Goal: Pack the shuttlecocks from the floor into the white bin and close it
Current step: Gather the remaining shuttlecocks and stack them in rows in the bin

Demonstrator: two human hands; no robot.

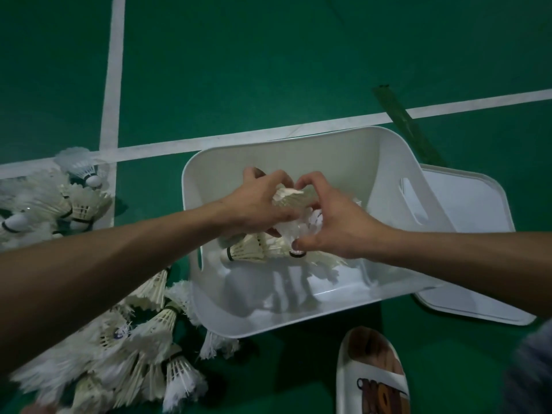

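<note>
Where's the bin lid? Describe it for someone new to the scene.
Find the white bin on the green floor. The lid lies flat at its right, partly hidden by it. It's the only flat white panel with rounded corners.

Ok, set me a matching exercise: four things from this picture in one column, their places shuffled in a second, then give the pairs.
Things:
1. lid
2. slipper
3. loose pile of shuttlecocks
4. held bunch of shuttlecocks

Places:
A. between the left hand and the right hand, over the white bin
B. on the floor, left of the bin
C. flat on the floor, right of the bin
D. on the floor in front of the bin, nearest the camera

Pairs: 1-C, 2-D, 3-B, 4-A.
</note>
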